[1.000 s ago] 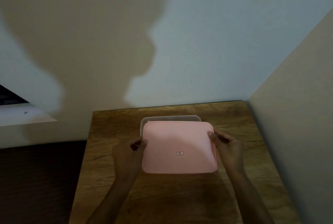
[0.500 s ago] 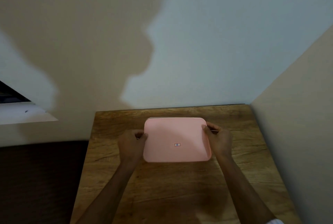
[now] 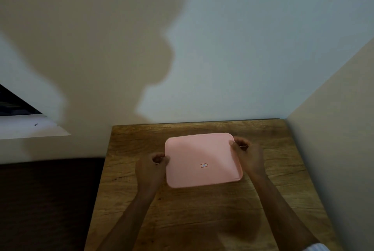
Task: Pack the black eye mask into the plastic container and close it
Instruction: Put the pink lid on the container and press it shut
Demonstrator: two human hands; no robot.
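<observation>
Head camera view: a person's two hands close a pink lid (image 3: 203, 159) over a plastic container on a wooden surface (image 3: 202, 220) set in the corner of a room. The left hand (image 3: 150, 170) is curled on the lid's near-left edge, thumb and fingers pinched at the rim. Between the hands the lid lies flat, a small label (image 3: 204, 165) near its middle; the container beneath it is wholly hidden, and the black eye mask is out of sight, presumably already inside. The right hand (image 3: 250, 154) grips the lid's far-right corner, fingers wrapped over the edge. Both hands are clamped on the lid, well apart from each other, one on each side.

The lid looks light, thin and somewhat flexible, likely to bow if pressed only at the middle, so firm pressure along the rim and at each corner seems the surer way to seat it. Whether it has snapped fully shut cannot be told from here. The smooth plastic could slide on the wood unless steadied.
</observation>
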